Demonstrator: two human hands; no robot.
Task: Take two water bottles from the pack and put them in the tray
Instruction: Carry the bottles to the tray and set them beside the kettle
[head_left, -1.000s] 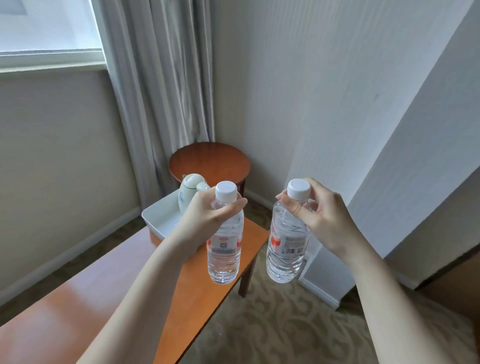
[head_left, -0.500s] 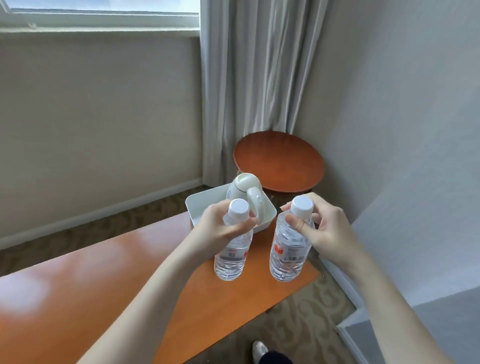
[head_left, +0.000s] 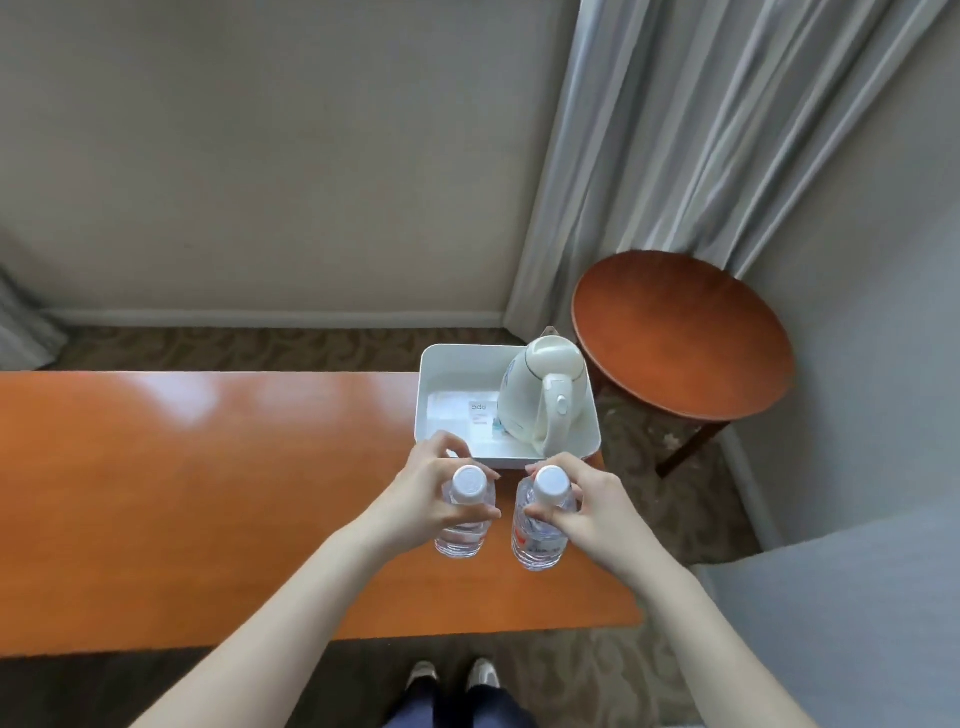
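Observation:
My left hand (head_left: 426, 493) grips a clear water bottle (head_left: 462, 535) with a white cap by its neck. My right hand (head_left: 582, 504) grips a second clear water bottle (head_left: 537, 545) the same way. Both bottles hang upright, side by side, over the right part of the orange wooden table (head_left: 208, 493), just in front of the white tray (head_left: 423, 395). The tray sits at the table's far right corner. The pack is not in view.
A cream electric kettle (head_left: 540, 395) fills the right half of the tray, with paper sachets (head_left: 457, 415) on its floor at the left. A round wooden side table (head_left: 680, 338) stands right of the tray, by grey curtains (head_left: 701, 130). My feet show below the table edge.
My view has tilted down and swung left, so the tray now lies straight ahead. Both hands have carried the bottles lower and closer together, up to the tray's near edge.

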